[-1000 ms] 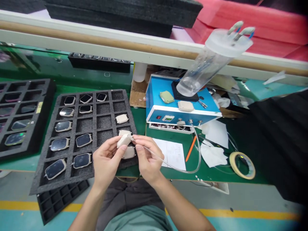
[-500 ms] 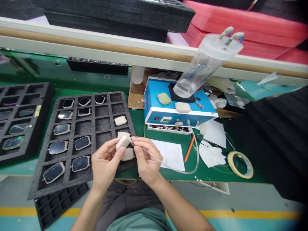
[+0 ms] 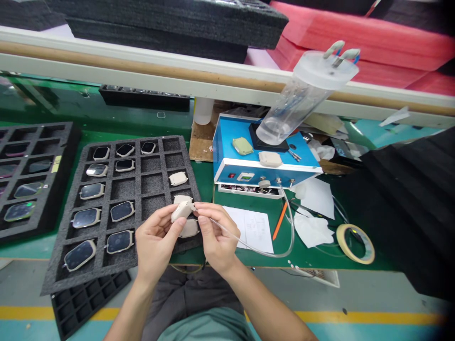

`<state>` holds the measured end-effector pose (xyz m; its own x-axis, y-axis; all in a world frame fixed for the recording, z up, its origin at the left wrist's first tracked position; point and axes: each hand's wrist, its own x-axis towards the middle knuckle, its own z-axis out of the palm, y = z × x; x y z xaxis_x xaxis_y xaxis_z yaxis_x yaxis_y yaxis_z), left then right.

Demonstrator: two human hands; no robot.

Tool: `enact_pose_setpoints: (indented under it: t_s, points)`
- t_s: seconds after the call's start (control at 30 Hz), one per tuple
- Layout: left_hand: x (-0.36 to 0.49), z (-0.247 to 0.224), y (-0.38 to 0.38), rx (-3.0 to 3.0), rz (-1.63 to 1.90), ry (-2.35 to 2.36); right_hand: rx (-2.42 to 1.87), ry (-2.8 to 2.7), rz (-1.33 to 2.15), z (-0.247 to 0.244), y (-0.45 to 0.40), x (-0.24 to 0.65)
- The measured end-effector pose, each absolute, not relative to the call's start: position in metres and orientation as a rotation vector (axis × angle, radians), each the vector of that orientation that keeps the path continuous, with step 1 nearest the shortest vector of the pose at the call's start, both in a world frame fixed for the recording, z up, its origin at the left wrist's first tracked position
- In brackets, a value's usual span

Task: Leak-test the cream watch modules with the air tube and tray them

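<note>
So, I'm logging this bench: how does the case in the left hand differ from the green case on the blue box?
The held case is beige; the green case is pale green. The held case is tilted in the left hand, while the green case lies on the blue box. Both look roughly rectangular, with rounded corners.

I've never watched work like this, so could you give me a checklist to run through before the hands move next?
1. Left hand gripping the case: ok.
2. Right hand holding the tube close to the case: ok.
3. Tube joined to the blue box: ok.
4. Tube's end seated in the case: cannot tell, too small.
5. Tube's path clear of the paper: not ok, it crosses over it.
</note>
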<state>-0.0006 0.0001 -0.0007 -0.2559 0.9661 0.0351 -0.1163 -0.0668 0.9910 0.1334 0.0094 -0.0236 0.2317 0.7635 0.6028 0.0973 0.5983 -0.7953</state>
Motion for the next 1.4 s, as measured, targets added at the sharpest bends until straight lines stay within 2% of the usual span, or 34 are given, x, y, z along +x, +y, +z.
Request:
enact_pose_setpoints:
  t_s: [1.17,1.3,1.4]
  points:
    - [0.0,0.0,-0.005,1.037,1.5,1.273,-0.823,-1.28,0.577,-0.023,0.008,0.134]
    - [-0.009,0.022,0.013,1.269,1.402,1.327,-0.799,-1.27,0.55,-0.026,0.004,0.137]
    - [-0.021,0.042,0.065,1.71,1.261,1.463,-0.793,-1.238,0.594,-0.033,-0.001,0.138]
